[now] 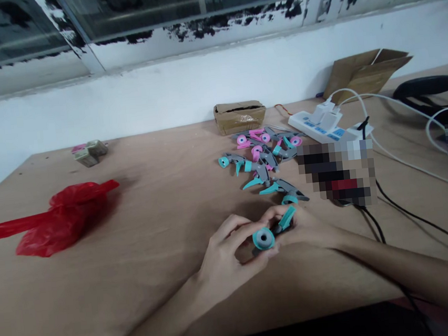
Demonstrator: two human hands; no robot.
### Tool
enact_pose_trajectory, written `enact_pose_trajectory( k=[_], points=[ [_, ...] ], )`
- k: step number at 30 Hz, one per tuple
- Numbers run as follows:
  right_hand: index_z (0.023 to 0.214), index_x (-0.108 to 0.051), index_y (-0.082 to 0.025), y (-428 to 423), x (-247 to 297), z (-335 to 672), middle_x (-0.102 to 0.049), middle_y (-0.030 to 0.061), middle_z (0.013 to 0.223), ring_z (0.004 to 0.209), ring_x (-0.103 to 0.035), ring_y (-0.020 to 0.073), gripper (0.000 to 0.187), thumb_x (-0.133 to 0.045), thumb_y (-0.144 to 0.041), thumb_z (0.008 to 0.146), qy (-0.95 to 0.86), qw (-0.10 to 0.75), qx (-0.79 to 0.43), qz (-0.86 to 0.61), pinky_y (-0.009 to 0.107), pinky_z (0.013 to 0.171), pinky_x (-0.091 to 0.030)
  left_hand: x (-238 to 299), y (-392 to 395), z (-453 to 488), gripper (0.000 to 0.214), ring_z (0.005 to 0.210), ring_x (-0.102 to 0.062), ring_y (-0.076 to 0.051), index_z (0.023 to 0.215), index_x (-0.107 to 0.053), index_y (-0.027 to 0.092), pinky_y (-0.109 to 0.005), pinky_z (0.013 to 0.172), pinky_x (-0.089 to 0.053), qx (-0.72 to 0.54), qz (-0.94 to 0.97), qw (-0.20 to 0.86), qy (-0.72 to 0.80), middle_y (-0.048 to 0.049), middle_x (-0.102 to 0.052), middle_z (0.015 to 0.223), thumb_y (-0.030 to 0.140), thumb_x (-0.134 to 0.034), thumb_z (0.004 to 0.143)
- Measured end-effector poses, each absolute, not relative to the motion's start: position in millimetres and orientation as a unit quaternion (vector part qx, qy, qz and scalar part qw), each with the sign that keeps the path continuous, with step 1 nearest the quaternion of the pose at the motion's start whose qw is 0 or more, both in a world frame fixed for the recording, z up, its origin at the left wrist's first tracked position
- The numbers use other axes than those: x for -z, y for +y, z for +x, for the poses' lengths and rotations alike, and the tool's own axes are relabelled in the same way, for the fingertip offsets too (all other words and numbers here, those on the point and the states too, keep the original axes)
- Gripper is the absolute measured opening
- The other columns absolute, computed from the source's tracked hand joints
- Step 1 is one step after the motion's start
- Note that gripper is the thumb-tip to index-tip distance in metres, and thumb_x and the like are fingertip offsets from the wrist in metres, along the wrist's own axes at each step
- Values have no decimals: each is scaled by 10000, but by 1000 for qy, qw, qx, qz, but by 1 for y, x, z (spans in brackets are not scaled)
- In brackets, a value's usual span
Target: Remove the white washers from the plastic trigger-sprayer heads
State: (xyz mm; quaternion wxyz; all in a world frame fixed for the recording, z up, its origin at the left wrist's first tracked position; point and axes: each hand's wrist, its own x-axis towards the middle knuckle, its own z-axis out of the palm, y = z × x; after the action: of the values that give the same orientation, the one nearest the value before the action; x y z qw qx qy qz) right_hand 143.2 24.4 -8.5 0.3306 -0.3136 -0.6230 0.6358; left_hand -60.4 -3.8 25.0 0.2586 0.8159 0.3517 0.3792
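Note:
Between my two hands is a trigger spray head in grey and turquoise, its round collar turned toward me and its turquoise trigger pointing up to the right. My left hand pinches the collar with thumb and fingers. Wrapped round the grey body is my right hand, which hides most of it. Just beyond my hands lies another turquoise-and-grey spray head. Farther back, several more spray heads, some with pink parts and some with turquoise, lie in a loose pile.
A small cardboard box stands behind the pile. To the right are a white power strip with plugs and cables, and an open carton. On the left lie a red plastic bag and small greenish blocks. A wall borders the table's back.

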Motion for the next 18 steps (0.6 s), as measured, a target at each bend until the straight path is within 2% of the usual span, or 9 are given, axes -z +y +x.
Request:
enact_pose_trajectory(
  k=[4, 11, 15, 18],
  points=[
    [904, -645, -185, 27, 4, 144, -668, -15, 813, 751, -634, 122, 326, -785, -202, 610, -581, 316, -682, -312, 258, 713, -508, -28, -5, -61, 304, 825, -603, -156, 1045, -612, 191, -297, 716, -529, -385, 819, 260, 336, -60, -611, 936, 209, -664, 747],
    [916, -622, -193, 29, 6, 142, -627, -30, 775, 674, -610, 96, 365, -800, -215, 599, -443, 367, -754, -317, 211, 598, -534, -29, -4, -61, 371, 807, -595, -144, 1074, -591, 198, -285, 710, -531, -397, 821, 246, 328, -51, -596, 961, 144, -659, 713],
    [950, -618, -215, 26, 3, 139, -636, -16, 908, 775, -633, 87, 303, -755, -240, 681, -375, 381, -789, -302, 209, 721, -538, -26, -6, -61, 566, 818, -597, -146, 1207, -476, 218, -261, 661, -543, -392, 812, 273, 334, -53, -592, 1009, 196, -717, 695],
    [915, -629, -212, 25, 3, 138, -643, -13, 927, 792, -639, 80, 214, -721, -251, 726, -335, 381, -811, -292, 197, 752, -530, -23, -6, -61, 538, 909, -597, -168, 1178, -449, 227, -257, 655, -551, -428, 798, 260, 337, -59, -580, 1048, 195, -710, 709]
  ],
)
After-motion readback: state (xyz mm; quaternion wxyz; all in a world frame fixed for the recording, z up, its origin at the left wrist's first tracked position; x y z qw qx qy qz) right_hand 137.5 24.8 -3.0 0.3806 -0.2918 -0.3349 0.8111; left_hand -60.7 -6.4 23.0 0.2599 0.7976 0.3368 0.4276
